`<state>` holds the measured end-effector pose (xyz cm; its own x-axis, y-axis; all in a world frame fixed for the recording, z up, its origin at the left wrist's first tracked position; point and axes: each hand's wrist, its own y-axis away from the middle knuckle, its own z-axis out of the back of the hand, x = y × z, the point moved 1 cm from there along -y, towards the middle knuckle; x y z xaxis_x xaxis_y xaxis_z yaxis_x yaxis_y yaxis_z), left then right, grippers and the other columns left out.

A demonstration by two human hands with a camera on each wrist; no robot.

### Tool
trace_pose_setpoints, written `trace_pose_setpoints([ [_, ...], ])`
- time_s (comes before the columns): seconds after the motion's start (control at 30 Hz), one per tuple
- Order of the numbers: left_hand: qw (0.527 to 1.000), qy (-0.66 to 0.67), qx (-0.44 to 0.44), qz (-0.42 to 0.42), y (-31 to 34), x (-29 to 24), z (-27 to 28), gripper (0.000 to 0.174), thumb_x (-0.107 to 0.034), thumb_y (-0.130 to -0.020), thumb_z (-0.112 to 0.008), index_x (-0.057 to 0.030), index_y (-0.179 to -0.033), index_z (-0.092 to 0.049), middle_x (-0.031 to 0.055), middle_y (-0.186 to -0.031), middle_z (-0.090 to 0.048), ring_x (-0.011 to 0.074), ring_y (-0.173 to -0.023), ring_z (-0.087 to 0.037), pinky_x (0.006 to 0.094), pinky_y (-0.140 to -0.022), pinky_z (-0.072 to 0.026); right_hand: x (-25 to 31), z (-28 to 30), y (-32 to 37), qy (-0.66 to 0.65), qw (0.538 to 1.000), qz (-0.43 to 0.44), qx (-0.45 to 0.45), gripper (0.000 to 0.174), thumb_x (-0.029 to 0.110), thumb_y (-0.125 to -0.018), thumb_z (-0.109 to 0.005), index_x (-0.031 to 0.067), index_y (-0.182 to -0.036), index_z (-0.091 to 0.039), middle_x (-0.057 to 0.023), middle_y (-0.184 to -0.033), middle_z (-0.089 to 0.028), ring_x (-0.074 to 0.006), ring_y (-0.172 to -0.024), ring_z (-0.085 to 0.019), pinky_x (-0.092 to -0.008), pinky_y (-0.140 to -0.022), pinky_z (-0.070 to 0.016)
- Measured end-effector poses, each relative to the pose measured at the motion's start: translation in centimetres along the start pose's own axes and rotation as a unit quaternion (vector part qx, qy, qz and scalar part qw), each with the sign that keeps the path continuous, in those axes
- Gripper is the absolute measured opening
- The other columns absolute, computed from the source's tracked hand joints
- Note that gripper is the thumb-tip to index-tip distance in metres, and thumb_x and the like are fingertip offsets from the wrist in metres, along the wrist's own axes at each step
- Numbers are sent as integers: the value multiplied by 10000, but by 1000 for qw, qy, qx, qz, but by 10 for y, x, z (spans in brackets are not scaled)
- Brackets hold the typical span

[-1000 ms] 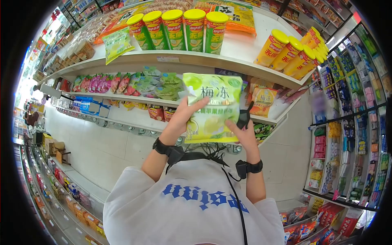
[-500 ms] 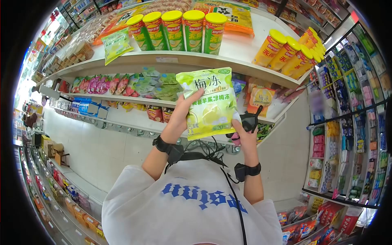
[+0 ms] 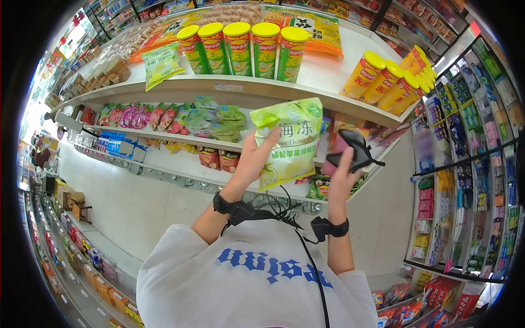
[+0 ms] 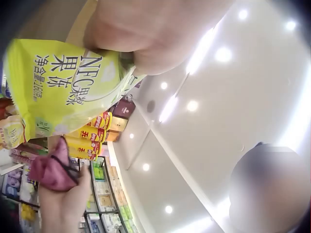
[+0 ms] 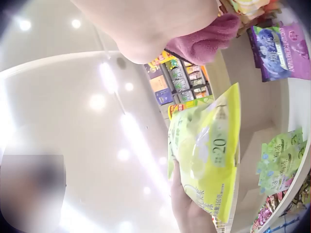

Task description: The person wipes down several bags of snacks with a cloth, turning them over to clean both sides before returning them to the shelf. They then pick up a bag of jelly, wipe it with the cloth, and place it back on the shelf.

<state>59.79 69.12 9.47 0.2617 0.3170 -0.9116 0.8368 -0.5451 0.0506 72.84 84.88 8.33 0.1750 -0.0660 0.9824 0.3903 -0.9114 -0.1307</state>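
Note:
My left hand grips a green and yellow bag of fruit jelly by its left side, thumb across the printed front. The bag tilts in front of the lower shelves. To its right, apart from it, my right hand holds a folded cloth, black on one face and pink on the other, with a thin black strap hanging off. From the left wrist, the cloth's fuzzy pink face shows in the fingers. The right wrist view shows the bag's yellow bottom edge and the pink cloth near the hand.
Green chip cans stand on the top shelf beside a similar green bag. Yellow cans are grouped at the right end. Jelly bags fill the shelf below. Stocked racks line the right side.
My right hand has come off the bag and moved to the right, bringing the black and pink cloth into fuller view. My left hand keeps the bag, which has turned and tilted.

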Motion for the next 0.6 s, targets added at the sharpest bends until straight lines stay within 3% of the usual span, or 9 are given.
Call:
trace_pose_setpoints([
  [0.03,999,-31,29,0,2,0,-4,336,-258,-1000,-632,-4,-1218,-606,34,-1091,-680,82,-945,-625,259,-812,-517,8,-7,6,12,996,-3,92,481,329,-1007,-581,-40,-1308,-515,-123,-1242,-599,-167,-1087,-580,-346,-926,-476],
  [0.1,991,-95,90,-2,6,-3,-15,328,-256,-1009,-615,-3,-1217,-611,28,-1092,-677,67,-959,-603,253,-841,-501,31,-26,9,150,941,211,219,511,251,-962,-608,-19,-1377,-483,-182,-1375,-528,-260,-1268,-509,-433,-1054,-403],
  [0.13,983,-144,108,-20,8,-1,-17,282,-179,-1010,-576,-2,-1228,-600,24,-1089,-672,64,-995,-577,256,-874,-488,42,-37,8,270,836,412,244,556,217,-928,-627,-6,-1412,-468,-207,-1446,-480,-314,-1370,-446,-479,-1119,-346],
  [0.17,982,-139,103,-70,14,11,-14,284,-78,-971,-549,8,-1238,-585,12,-1082,-666,77,-1005,-569,284,-878,-490,50,-43,24,269,839,382,280,649,215,-880,-637,10,-1462,-433,-213,-1529,-389,-382,-1467,-285,-509,-1191,-215],
  [0.33,943,-300,129,-60,4,25,-4,322,-3,-919,-510,46,-1235,-545,191,-1092,-681,319,-996,-653,384,-885,-491,34,-44,7,240,844,349,330,628,235,-914,-592,9,-1475,-422,-181,-1541,-393,-378,-1451,-316,-488,-1196,-212],
  [0.43,926,-324,162,-109,3,7,-20,316,-21,-912,-527,56,-1218,-542,257,-1097,-659,405,-1004,-634,404,-882,-495,39,-47,-2,238,858,331,313,602,208,-911,-584,10,-1462,-446,-168,-1531,-414,-380,-1448,-320,-485,-1192,-223],
  [0.47,925,-329,154,-112,5,0,-24,327,-35,-895,-559,55,-1210,-543,243,-1064,-667,395,-974,-638,426,-873,-501,46,-49,-1,250,852,350,299,573,191,-897,-587,27,-1436,-486,-158,-1507,-445,-376,-1436,-344,-491,-1187,-240],
  [0.57,884,-361,200,-220,6,7,-19,335,-19,-869,-577,44,-1197,-547,254,-1011,-664,407,-926,-643,458,-851,-503,60,-52,7,248,802,407,361,556,185,-875,-609,48,-1406,-521,-158,-1486,-464,-369,-1421,-371,-499,-1182,-259],
  [0.6,867,-370,214,-255,6,9,-18,339,-14,-860,-584,40,-1192,-548,257,-993,-663,411,-910,-644,469,-843,-503,61,-52,9,253,795,415,363,513,184,-855,-631,63,-1350,-566,-153,-1425,-519,-351,-1386,-422,-504,-1175,-276],
])
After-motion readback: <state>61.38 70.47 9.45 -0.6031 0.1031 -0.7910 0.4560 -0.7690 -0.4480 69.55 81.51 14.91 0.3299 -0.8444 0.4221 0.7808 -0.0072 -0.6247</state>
